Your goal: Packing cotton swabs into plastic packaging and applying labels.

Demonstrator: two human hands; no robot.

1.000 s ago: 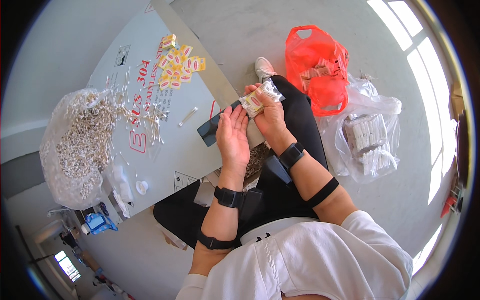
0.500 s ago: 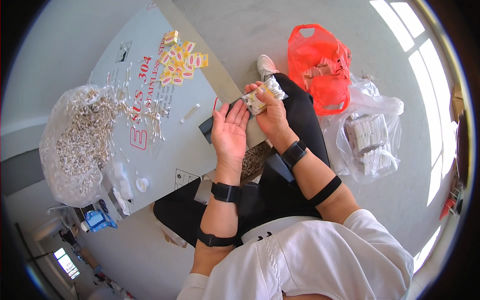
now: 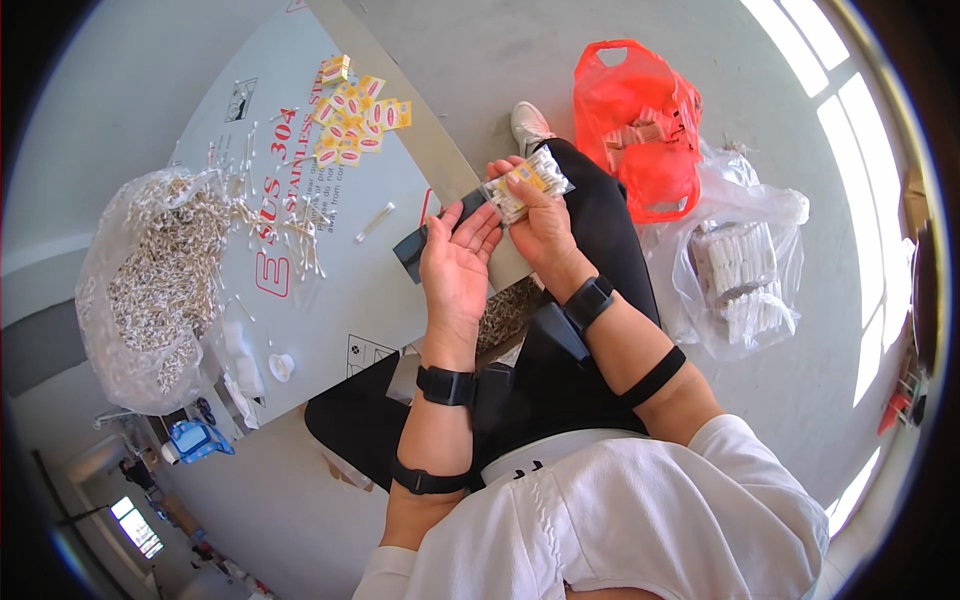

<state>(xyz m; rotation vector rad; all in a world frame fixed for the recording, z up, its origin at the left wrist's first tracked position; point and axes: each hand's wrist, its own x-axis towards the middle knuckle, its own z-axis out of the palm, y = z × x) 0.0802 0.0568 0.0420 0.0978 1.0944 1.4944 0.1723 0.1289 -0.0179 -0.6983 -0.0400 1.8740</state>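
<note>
My right hand (image 3: pixel 541 225) grips a clear packet of cotton swabs (image 3: pixel 528 186) with a yellow label, its thumb lying across the front. Palm up beside it, my left hand (image 3: pixel 460 255) has its fingers spread and holds nothing; its fingertips come close to the packet's lower left end. A dark flat piece (image 3: pixel 410 252) shows at the table edge behind the left hand. On the table (image 3: pixel 340 290) lie several yellow cards (image 3: pixel 350 125) and one small bundle of swabs (image 3: pixel 375 222). Loose cotton swabs (image 3: pixel 300 235) are scattered farther left.
A big clear bag of cotton swabs (image 3: pixel 165 290) stands at the table's left. On the floor to the right are a red plastic bag (image 3: pixel 640 90) with pinkish packs and a clear bag (image 3: pixel 740 270) of white packs. My leg (image 3: pixel 590 190) is beside the table corner.
The left fingers have spread a little and moved slightly away from the packet. My right hand still holds the packet, almost in the same spot. The whole view has shifted slightly.
</note>
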